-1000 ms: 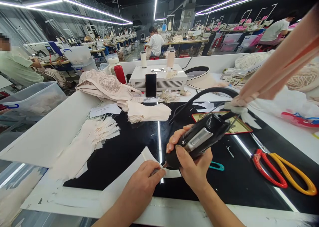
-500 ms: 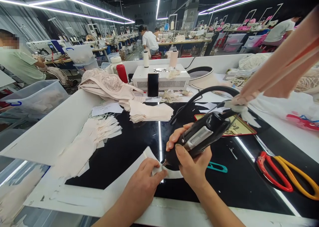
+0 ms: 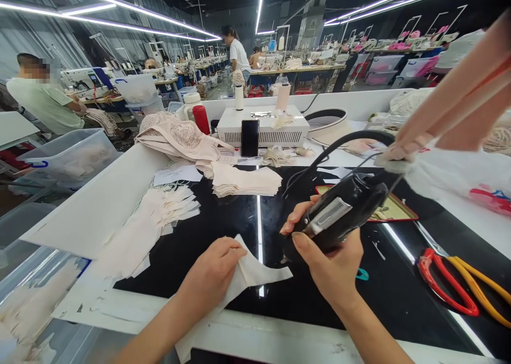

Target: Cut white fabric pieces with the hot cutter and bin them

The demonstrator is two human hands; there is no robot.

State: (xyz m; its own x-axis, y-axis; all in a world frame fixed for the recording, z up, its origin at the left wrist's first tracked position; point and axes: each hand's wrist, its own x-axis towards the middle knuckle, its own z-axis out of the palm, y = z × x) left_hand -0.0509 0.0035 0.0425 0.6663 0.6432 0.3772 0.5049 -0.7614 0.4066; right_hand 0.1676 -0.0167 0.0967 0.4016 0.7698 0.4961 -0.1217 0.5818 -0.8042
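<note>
My right hand (image 3: 331, 263) is wrapped round a black handheld tool (image 3: 339, 215) with a silver plate on its side and a cable at its upper end. The tool's tip hangs over the black tabletop (image 3: 191, 257), to the right of a pale fabric piece (image 3: 259, 271). Between the closed fingers of my left hand (image 3: 213, 271) is that fabric, which runs down over the table's front edge. Fanned pale pieces (image 3: 139, 231) lie at the left, and a neat stack (image 3: 245, 179) lies behind.
Red and orange scissors (image 3: 449, 284) lie at the right, near a teal item (image 3: 362, 274) and a tray (image 3: 399, 209). A phone (image 3: 250, 138) leans on a white box (image 3: 287, 130). Pink fabric (image 3: 459, 98) hangs at upper right. Other people sit or stand beyond.
The tool has moved right, away from the fabric and my left hand. My left hand has shifted left with the fabric. The view has turned slightly, and a person behind now stands more upright.
</note>
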